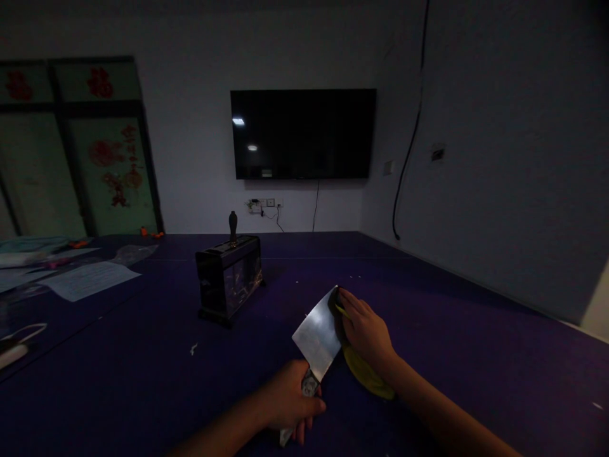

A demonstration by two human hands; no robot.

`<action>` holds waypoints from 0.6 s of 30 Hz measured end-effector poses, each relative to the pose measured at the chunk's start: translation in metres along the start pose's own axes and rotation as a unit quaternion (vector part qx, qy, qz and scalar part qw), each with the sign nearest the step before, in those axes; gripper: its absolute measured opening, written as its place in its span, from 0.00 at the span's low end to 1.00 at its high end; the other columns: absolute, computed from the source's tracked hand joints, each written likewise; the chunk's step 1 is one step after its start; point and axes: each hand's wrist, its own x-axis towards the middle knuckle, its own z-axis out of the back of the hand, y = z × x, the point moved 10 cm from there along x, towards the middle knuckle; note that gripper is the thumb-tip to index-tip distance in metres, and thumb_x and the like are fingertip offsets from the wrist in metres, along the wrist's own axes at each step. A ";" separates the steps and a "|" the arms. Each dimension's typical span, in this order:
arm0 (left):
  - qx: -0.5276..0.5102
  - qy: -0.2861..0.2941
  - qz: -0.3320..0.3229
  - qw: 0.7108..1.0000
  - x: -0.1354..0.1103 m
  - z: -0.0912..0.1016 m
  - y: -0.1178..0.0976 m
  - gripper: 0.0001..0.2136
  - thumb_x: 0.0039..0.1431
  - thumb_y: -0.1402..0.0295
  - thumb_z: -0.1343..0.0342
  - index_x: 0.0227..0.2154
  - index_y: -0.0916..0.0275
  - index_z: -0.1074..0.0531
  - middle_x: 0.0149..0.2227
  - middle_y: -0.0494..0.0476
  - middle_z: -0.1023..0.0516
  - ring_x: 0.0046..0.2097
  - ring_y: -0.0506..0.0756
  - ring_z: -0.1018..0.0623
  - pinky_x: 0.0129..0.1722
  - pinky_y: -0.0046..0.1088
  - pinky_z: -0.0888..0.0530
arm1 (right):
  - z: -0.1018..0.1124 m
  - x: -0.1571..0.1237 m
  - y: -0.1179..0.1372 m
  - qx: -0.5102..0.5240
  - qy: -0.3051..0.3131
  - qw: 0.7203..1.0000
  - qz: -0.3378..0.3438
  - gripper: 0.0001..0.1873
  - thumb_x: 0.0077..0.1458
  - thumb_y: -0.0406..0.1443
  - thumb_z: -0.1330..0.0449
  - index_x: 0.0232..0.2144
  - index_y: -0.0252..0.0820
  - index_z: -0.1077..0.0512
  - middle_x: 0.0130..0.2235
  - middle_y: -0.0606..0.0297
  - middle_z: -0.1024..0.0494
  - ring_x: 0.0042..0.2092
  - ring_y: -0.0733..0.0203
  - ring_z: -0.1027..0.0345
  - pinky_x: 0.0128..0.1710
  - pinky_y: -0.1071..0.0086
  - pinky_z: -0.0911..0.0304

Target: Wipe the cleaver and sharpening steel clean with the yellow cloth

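Left fingers closed round one cleaver, right fingers clasping one yellow cloth

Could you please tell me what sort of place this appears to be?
It looks like a dim indoor room, perhaps a living or meeting room: a wall-mounted television, red-decorated panels and papers on a purple surface suggest it.

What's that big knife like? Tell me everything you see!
The knife has a broad, shiny, metal-looking blade and a mottled grey handle. The left hand grips the handle; the blade slants away to the right, over the purple table. The right hand holds a yellow-green cloth against the blade's right side.
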 end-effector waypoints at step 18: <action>-0.042 0.016 -0.005 0.999 0.003 0.000 0.005 0.12 0.47 0.72 0.46 0.33 0.63 0.43 0.15 0.43 0.35 0.12 0.46 0.35 0.12 0.19 0.37 | -0.006 -0.004 0.005 0.042 0.023 0.999 0.000 0.21 0.52 0.28 0.53 0.49 0.36 0.35 0.52 0.57 0.33 0.48 0.55 0.35 0.48 0.62 0.37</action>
